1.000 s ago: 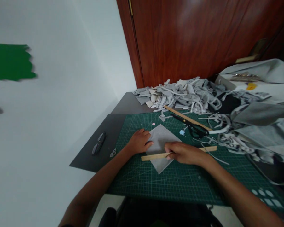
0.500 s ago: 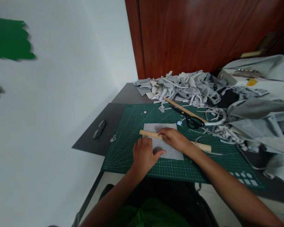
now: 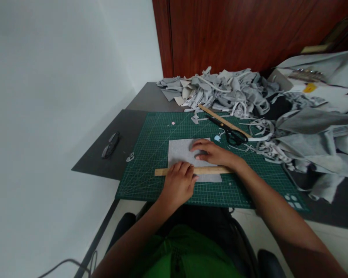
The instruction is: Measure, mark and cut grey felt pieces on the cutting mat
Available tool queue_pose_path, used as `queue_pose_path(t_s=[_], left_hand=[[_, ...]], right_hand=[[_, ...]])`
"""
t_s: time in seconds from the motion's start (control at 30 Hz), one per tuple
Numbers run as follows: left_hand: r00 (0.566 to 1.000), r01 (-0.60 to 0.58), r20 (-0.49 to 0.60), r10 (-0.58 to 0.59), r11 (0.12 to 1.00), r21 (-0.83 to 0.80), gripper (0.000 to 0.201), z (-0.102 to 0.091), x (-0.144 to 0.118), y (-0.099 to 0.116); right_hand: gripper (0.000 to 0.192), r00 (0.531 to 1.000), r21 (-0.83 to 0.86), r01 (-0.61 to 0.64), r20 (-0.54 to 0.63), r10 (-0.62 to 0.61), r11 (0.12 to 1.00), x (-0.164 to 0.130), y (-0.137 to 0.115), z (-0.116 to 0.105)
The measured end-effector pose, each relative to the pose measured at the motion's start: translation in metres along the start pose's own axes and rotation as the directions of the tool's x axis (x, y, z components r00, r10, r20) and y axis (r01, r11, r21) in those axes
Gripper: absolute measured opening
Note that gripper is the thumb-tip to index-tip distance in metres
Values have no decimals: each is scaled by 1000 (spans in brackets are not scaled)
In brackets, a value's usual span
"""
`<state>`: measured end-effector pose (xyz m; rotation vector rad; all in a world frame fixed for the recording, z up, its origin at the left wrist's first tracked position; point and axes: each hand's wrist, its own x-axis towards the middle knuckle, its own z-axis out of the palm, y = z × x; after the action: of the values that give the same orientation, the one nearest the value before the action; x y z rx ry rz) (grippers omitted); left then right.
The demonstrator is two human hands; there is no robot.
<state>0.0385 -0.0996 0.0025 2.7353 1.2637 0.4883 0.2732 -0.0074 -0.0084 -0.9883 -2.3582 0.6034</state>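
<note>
A grey fabric piece (image 3: pixel 178 148) lies flat on the green cutting mat (image 3: pixel 145 185). Across its lower part runs a wooden ruler (image 3: pixel 210 170), nearly level, with its left end sticking out past the cloth. My left hand (image 3: pixel 178 183) has its fingers bent over the ruler near that end and grips it. Over the upper right of the fabric is my right hand (image 3: pixel 213 152), thumb and fingers apart, holding nothing; whether its fingertips touch the cloth I cannot tell. My right wrist and forearm cover the ruler's right end.
Black-handled scissors (image 3: pixel 233 135) lie beside a second wooden stick (image 3: pixel 223 121) behind my right hand. Grey fabric scraps (image 3: pixel 217 90) are heaped at the back, with larger cloths (image 3: pixel 309 125) on the right. Glasses (image 3: pixel 111 145) rest on the dark surface at left.
The ruler has come nearer to me and turned almost level. My left hand has moved onto it. My right hand has let go of it and opened over the fabric.
</note>
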Motion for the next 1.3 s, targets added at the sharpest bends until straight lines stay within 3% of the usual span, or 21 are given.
queue_pose_path(t_s=[0.17, 0.4, 0.63, 0.8, 0.9, 1.03, 1.07, 1.17, 1.3], left_hand=[[998, 15, -54, -17, 999, -33, 23, 3, -9, 5], [998, -59, 17, 63, 980, -188, 17, -2, -2, -11], [995, -56, 71, 67, 988, -143, 20, -12, 0, -20], [999, -42, -4, 42, 993, -106, 18, -10, -3, -15], [995, -93, -39, 91, 994, -62, 48, -1, -10, 6], [991, -119, 58, 121, 992, -32, 110, 21, -23, 40], [991, -106, 87, 106, 994, 0, 118, 26, -26, 46], [990, -83, 115, 76, 995, 51, 119, 34, -30, 53], [984, -119, 138, 113, 992, 31, 119, 29, -29, 48]], right_hand=[[31, 999, -37, -32, 27, 33, 999, -1, 1, -2], [45, 984, -159, -171, 17, 176, 972, -3, -6, 1], [55, 958, -276, -276, 0, 287, 921, -3, -14, 6], [60, 951, -264, -302, -21, 308, 916, -2, -13, 8], [60, 946, -277, -318, -30, 323, 906, -2, -13, 9], [61, 933, -307, -352, -48, 356, 884, -3, -15, 10], [62, 934, -310, -351, -53, 352, 884, -3, -16, 10], [62, 942, -314, -334, -83, 324, 889, -4, -13, 9], [56, 928, -289, -365, -189, 321, 885, -3, 0, 7]])
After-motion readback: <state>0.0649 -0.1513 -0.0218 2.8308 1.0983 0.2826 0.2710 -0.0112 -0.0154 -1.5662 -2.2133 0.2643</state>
